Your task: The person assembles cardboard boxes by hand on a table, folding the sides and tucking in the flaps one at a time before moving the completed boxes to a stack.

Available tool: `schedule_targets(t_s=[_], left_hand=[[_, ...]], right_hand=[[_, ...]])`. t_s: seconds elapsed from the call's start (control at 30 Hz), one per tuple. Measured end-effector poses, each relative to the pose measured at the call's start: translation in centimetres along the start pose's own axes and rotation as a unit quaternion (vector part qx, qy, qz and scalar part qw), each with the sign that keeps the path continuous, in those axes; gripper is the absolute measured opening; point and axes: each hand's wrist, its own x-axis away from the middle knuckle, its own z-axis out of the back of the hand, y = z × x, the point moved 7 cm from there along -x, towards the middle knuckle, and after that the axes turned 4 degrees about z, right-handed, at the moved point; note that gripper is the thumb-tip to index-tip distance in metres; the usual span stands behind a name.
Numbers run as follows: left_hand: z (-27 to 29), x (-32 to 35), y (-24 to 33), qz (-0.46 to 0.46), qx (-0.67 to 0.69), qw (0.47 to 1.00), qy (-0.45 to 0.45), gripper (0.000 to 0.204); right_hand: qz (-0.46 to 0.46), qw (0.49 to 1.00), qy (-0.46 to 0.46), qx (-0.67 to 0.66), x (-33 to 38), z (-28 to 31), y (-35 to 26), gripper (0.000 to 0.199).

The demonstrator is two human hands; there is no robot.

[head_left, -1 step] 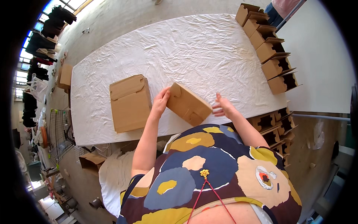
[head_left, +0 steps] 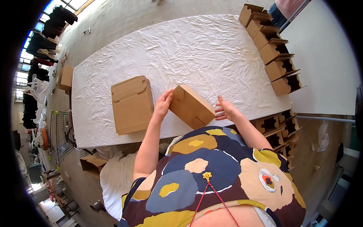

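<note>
i see bright daylight glaring white through windows (head_left: 78, 3) at upper left, soft shadows along creases in the white cloth (head_left: 196, 56), my left hand (head_left: 163, 104) and carton (head_left: 190, 108) fairly sharp, straight edges bowing toward a black rim

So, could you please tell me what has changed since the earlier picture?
The small cardboard box has tipped slightly, showing more of its far side. The left hand still grips it; the right hand remains open beside it. The flattened cardboard stack hasn't moved.

Workshop, cloth-covered worktable (head_left: 181, 49), lined-up open cartons (head_left: 274, 70), dark hanging textiles (head_left: 39, 41), bare floor (head_left: 117, 15)
</note>
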Motion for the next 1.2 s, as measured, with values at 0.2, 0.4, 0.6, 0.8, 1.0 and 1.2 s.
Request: schedule_targets(t_s=[0.2, 0.4, 0.6, 0.8, 1.0, 1.2], left_hand=[[1.6, 1.3, 2.6, -0.150, 0.082, 0.985, 0.004, 0.042], [2.7, 1.2, 1.3, -0.135, 0.156, 0.978, 0.037, 0.062], [1.3, 1.6, -1.3, -0.077, 0.152, 0.984, 0.052, 0.073], [-0.1, 1.3, -3.6, -0.034, 0.129, 0.990, 0.050, 0.067], [0.4, 1.8, -1.8, -0.014, 0.020, 0.991, 0.129, 0.061], [1.4, 0.7, -1.5, 0.001, -0.098, 0.988, 0.121, 0.062]], right_hand=[[0.314, 0.949, 0.003, -0.018, 2.1, -2.6, -5.0, 0.087], [0.480, 0.877, -0.029, -0.012, 5.5, -4.3, -8.9, 0.058], [0.438, 0.899, -0.009, 0.019, 4.1, -4.1, -6.5, 0.043], [0.367, 0.930, -0.004, -0.014, 0.7, -0.4, -4.0, 0.031], [0.340, 0.940, 0.022, 0.031, 2.0, -2.0, -6.3, 0.045], [0.427, 0.852, 0.104, 0.285, 0.9, -3.1, -7.0, 0.047]])
